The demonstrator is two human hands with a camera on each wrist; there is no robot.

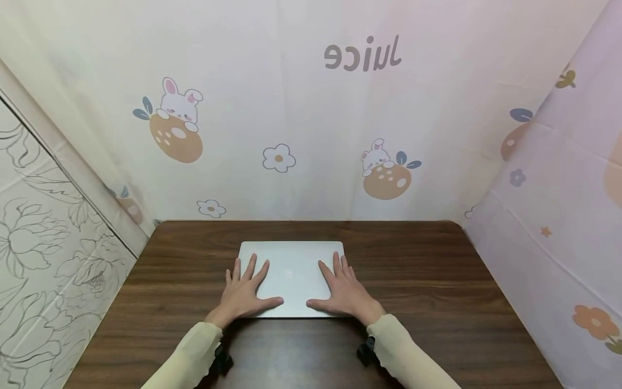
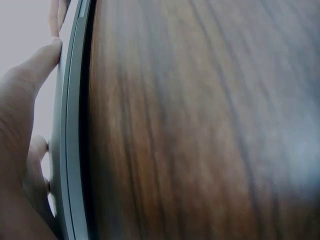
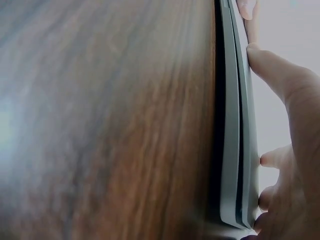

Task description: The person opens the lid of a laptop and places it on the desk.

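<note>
A thin silver laptop [image 1: 291, 278] lies closed and flat on the dark wooden table. My left hand [image 1: 243, 294] rests on the left part of its lid, fingers spread and thumb pointing inward. On the right part lies my right hand [image 1: 346, 294], its fingers spread too and its thumb toward the middle. The left wrist view shows the left thumb [image 2: 42, 62] touching the lid near the laptop's front edge [image 2: 75, 130]. In the right wrist view, the right thumb [image 3: 275, 70] and fingertips touch the lid above the slim side edge [image 3: 232, 125].
The wooden table [image 1: 413, 270] spreads around the laptop on all sides. Behind it hangs a pale curtain [image 1: 320, 119] printed with rabbits, fruit and flowers. A sheet with line-drawn flowers [image 1: 34, 254] stands at the left, and more printed curtain [image 1: 549, 227] at the right.
</note>
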